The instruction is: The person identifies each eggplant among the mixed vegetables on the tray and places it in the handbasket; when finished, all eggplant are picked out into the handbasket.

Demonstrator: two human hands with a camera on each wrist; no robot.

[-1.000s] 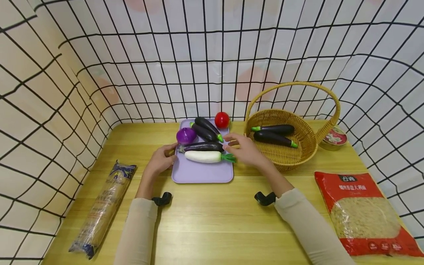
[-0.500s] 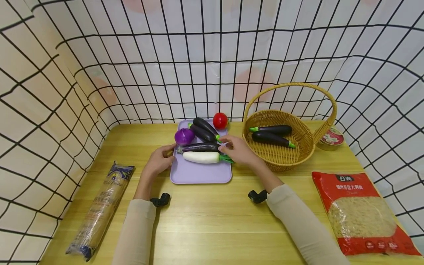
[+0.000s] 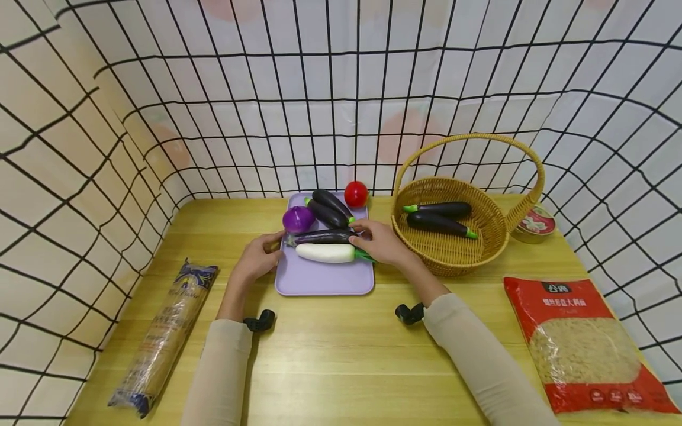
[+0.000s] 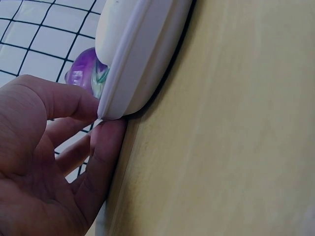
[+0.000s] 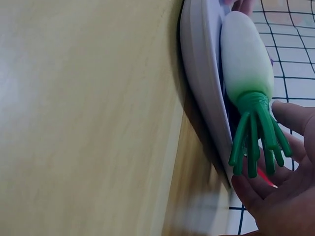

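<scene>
My left hand [image 3: 258, 256] pinches the left rim of the lilac tray [image 3: 325, 285] between thumb and fingers. At the tray's right side, my right hand [image 3: 382, 242] reaches over the rim. Its thumb and forefinger stand apart around the right end of a long purple eggplant [image 3: 322, 236], and whether they press on it is hidden. A white radish [image 5: 247, 56] lies in front of that eggplant, its green leaves [image 5: 258, 132] passing beneath the right thumb. Two dark eggplants [image 3: 326, 214], a purple onion [image 3: 298, 219] and a red tomato [image 3: 356, 194] sit farther back.
To the right stands a wicker basket [image 3: 501, 251] with a tall handle, holding two dark eggplants [image 3: 439, 225]. Behind it is a round tin [image 3: 534, 225]. A red pasta bag [image 3: 581, 343] lies at right, a spaghetti packet [image 3: 167, 337] at left. Black wire mesh encloses the table.
My right hand has moved slightly left, bringing thumb and forefinger to the long eggplant's right end. The left hand stays on the tray rim. The view shifts a little.
</scene>
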